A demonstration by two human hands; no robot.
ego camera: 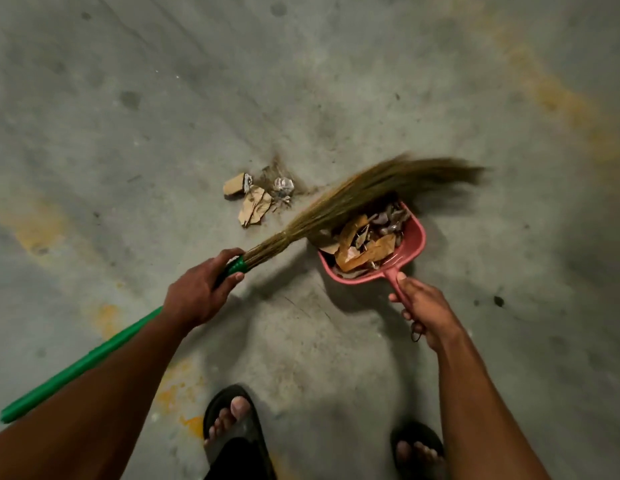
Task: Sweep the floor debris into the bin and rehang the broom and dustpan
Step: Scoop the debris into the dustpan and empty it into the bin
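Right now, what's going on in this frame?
A person is sweeping a concrete floor. The left hand grips a green-handled grass broom near its bristles, which are blurred over the pink dustpan. The right hand holds the dustpan by its handle; it already carries paper scraps and leaves. A small pile of debris is still on the floor, left of the dustpan. No bin shows.
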